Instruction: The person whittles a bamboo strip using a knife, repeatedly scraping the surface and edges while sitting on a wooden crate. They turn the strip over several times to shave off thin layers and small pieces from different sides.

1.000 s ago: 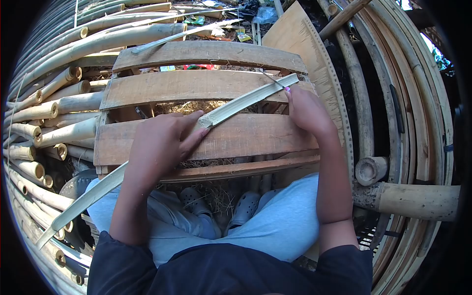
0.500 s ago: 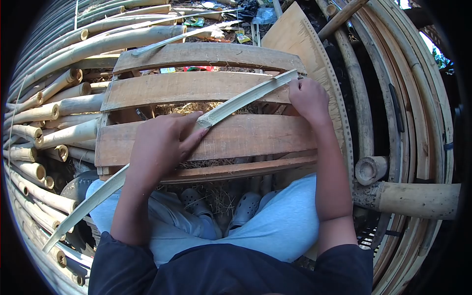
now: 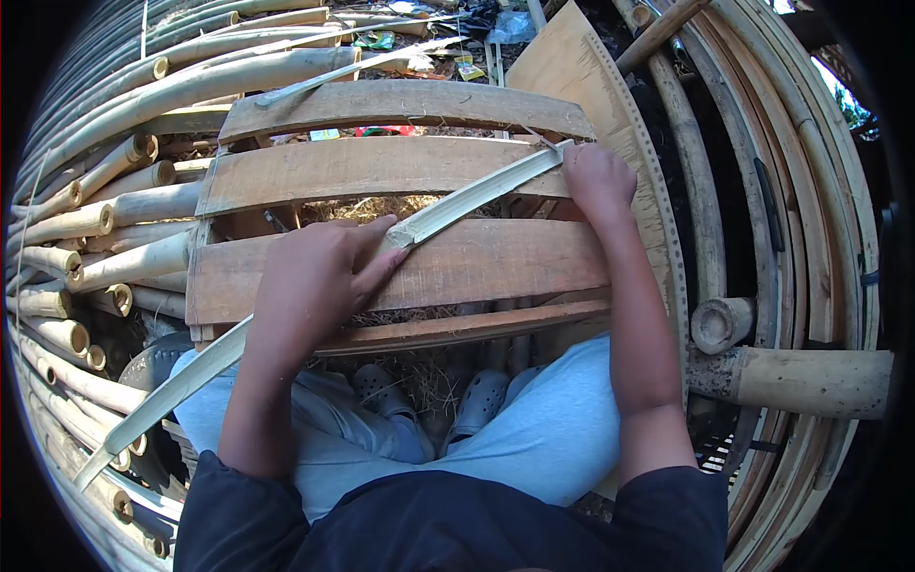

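Observation:
A long split bamboo strip (image 3: 486, 195) lies slantwise over the wooden slatted bench (image 3: 429, 257), its lower end running under my left forearm and down to the left. My left hand (image 3: 324, 272) is closed around the strip at mid-length, thumb and forefinger pinching its sides. At the strip's upper right end, my right hand (image 3: 599, 178) is closed in a fist against it. What that fist grips is hidden; a thin dark sliver shows just left of it, too small to name.
Stacked bamboo poles (image 3: 143, 253) fill the left side. A plywood sheet (image 3: 562, 62) leans behind the bench's right end. Thick bamboo pieces (image 3: 810, 381) and long curved slats (image 3: 810, 191) stand at right. Another strip (image 3: 362, 67) rests across the bench's far edge.
My right fist has shifted slightly up at the strip's upper end, and the thin dark sliver now shows beside it. My left hand and the strip have barely moved.

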Action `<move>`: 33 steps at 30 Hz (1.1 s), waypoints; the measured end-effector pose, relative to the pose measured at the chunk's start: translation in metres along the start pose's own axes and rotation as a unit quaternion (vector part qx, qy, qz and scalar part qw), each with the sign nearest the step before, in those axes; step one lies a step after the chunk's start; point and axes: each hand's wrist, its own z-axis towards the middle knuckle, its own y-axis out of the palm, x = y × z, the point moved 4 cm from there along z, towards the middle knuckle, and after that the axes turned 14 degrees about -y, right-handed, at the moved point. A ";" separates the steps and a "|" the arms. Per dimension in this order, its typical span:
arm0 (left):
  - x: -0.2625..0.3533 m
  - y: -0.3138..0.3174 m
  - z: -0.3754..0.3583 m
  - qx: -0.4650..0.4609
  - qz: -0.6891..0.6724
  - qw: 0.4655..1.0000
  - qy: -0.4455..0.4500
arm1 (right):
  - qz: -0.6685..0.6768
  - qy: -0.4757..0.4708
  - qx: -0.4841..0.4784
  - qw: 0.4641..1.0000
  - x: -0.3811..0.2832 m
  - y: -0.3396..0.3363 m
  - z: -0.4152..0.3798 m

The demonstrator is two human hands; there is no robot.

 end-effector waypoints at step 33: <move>-0.002 0.000 -0.003 -0.016 -0.007 1.000 0.016 | -0.078 0.036 -0.015 0.996 0.040 0.013 0.010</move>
